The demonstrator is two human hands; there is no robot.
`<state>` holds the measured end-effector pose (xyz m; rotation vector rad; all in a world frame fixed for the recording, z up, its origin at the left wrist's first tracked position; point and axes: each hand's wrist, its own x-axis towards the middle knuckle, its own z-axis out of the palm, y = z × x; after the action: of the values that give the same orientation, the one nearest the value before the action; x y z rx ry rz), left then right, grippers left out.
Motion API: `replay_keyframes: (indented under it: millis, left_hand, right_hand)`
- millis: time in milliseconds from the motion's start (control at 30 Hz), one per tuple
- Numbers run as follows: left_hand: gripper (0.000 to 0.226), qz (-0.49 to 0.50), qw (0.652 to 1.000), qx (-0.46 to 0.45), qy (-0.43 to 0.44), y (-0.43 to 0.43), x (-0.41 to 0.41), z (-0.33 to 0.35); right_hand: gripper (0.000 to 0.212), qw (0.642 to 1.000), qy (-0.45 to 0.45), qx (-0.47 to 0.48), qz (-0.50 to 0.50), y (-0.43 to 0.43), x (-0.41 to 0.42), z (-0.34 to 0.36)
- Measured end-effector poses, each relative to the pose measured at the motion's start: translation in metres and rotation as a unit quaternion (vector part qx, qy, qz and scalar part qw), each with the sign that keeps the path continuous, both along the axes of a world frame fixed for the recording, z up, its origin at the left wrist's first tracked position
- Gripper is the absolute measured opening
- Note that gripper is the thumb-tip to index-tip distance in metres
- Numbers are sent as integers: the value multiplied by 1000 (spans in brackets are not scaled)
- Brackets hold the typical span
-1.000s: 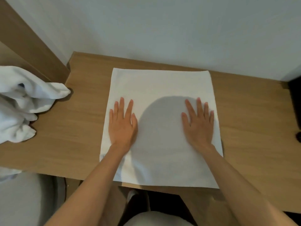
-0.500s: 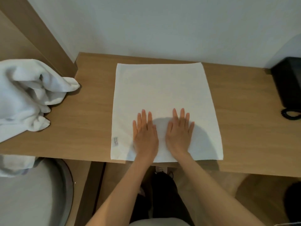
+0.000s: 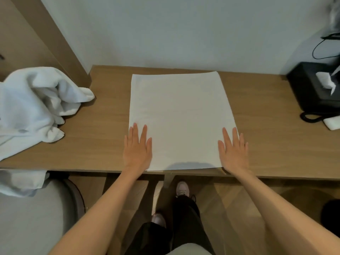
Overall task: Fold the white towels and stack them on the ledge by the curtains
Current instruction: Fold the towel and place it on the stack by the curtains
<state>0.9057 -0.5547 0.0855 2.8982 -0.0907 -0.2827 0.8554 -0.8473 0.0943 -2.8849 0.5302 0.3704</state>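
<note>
since half a second ago, both hands have been slid apart along the near edge of the flat white towel [image 3: 180, 116], from side by side at its middle out to its two near corners; the towel itself has been left where it lay, smooth and square on the wooden desk [image 3: 266, 140].

well to the left of the left hand [image 3: 138, 150], a crumpled heap of towels [image 3: 36, 107] is seen, piled on the desk's left end and hanging down past its front edge; the left hand is laid flat, palm down, fingers straight and close together, on the towel's near left corner, with its outer side overlapping the towel's left border; between the two hands the towel is left uncovered, and it reaches away from the fingertips toward the pale wall [image 3: 184, 34]; below the gap between the wrists, dark trousers [image 3: 185, 218] and light shoes [image 3: 182, 188] are seen on the floor; the right hand [image 3: 233, 151] is laid flat, palm down, fingers straight and slightly fanned, on the towel's near right corner, with the little finger lying past the right border over the wood; well to the right of the right hand and farther back, a black telephone [image 3: 312, 92] with a coiled cord is set by the wall.
</note>
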Motion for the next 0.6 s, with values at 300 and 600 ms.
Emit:
replay_keyframes:
  millis: [300, 600]
  left_hand:
    - [49, 90, 968, -232, 41, 14, 35, 33]
    - [43, 243, 925, -278, 93, 21, 101, 30]
  right_hand:
    - [47, 975, -65, 186, -99, 1, 34, 34]
    - [55, 947, -74, 207, -233, -14, 107, 29]
